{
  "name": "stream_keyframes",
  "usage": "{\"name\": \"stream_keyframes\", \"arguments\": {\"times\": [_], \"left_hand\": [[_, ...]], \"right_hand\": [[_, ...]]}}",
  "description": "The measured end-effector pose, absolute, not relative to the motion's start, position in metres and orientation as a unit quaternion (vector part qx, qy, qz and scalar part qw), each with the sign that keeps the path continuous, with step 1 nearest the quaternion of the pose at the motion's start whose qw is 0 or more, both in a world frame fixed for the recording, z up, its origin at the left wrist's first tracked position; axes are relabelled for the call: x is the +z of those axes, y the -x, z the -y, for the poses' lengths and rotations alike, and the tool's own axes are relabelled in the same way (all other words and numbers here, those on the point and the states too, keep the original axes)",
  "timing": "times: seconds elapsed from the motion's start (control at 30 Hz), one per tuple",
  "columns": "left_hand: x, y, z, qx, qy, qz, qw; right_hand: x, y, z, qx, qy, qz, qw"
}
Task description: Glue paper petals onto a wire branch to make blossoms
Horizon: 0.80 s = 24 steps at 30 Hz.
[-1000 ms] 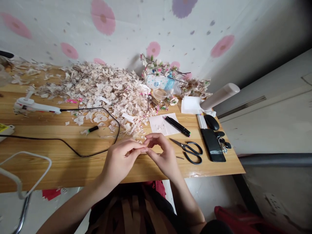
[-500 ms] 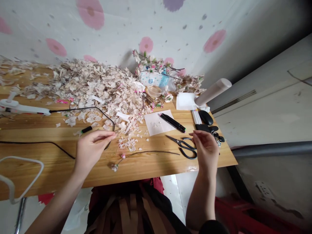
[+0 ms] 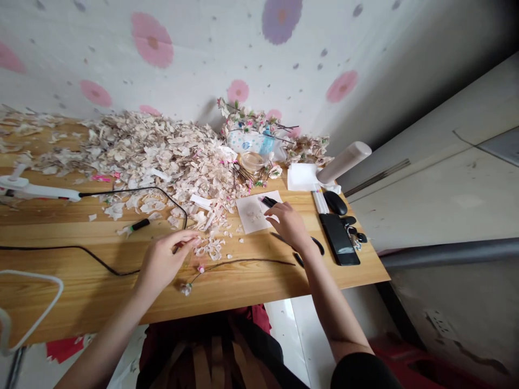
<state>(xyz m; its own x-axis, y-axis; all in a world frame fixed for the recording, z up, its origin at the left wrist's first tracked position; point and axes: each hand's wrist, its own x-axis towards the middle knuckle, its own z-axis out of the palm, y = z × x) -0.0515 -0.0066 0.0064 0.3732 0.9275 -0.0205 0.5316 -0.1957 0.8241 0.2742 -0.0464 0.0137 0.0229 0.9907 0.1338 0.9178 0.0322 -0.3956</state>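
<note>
My left hand [image 3: 162, 260] rests on the wooden table [image 3: 81, 281], its fingertips pinched together at a small cluster of loose pale petals [image 3: 211, 248]. What they pinch is too small to make out. My right hand [image 3: 290, 226] lies over the white paper sheet [image 3: 249, 213], fingers curled on a black marker [image 3: 267, 201] whose near end it covers. A thin brown stem [image 3: 251, 262] with small flowers at its left end lies on the table between my hands, touched by neither.
A big pile of petals [image 3: 162, 154] fills the back of the table. A white glue gun [image 3: 36, 189] with a black cord [image 3: 101, 259] lies left. Black scissors [image 3: 318, 246], a phone [image 3: 338, 237], keys [image 3: 354, 235], a mouse [image 3: 334, 202] and a white cylinder [image 3: 344, 161] sit right.
My right hand has swung left from above the scissors onto the marker on the paper. My left hand has moved right to the loose petals. The stem lies where it was set down.
</note>
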Motion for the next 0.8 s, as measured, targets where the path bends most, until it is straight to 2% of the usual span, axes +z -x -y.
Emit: {"name": "stream_keyframes", "arguments": {"times": [0.17,0.33,0.57,0.8], "left_hand": [[0.006,0.054,0.010,0.274,-0.759,-0.479,0.346],[0.005,0.056,0.015,0.266,-0.735,-0.500,0.373],[-0.003,0.061,0.019,0.252,-0.693,-0.514,0.438],[-0.003,0.061,0.022,0.246,-0.681,-0.526,0.446]], "right_hand": [[0.005,-0.270,0.034,0.088,0.682,0.714,0.131],[0.003,-0.265,0.034,0.080,0.684,0.716,0.114],[0.000,-0.267,0.035,0.069,0.681,0.717,0.132],[-0.005,-0.264,0.034,0.094,0.638,0.748,0.157]]}}
